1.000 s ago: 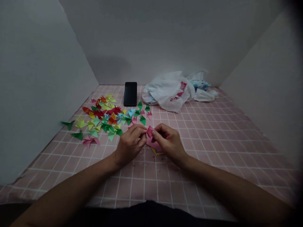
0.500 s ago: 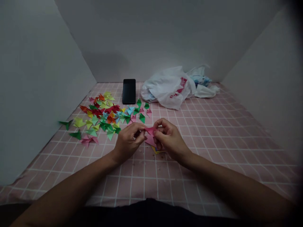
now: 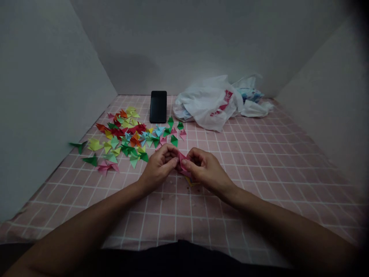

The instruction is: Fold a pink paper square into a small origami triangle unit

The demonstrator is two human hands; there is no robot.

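Note:
A small piece of pink origami paper (image 3: 182, 158) is pinched between my two hands, raised above the cloth. My left hand (image 3: 160, 164) grips its left edge with thumb and fingers. On the other side, my right hand (image 3: 206, 167) presses its thumb against the paper's near face, fingers curled behind. Partly hidden below the hands lies a stack of coloured paper squares (image 3: 190, 181), with a yellow edge showing. Left of the hands spreads a pile of folded paper cranes (image 3: 135, 140) in green, red, yellow, orange, blue and pink.
A black phone (image 3: 158, 107) lies behind the cranes. To its right rests a crumpled white plastic bag (image 3: 209, 102) with red print, beside a smaller blue-and-white packet (image 3: 250, 96). Pale walls (image 3: 184, 46) enclose the pink checked tablecloth (image 3: 259, 161) on three sides.
The pink paper has turned more upright between my fingers. My left thumb and fingers have shifted on it, and my hands are closer together. The view has tilted slightly.

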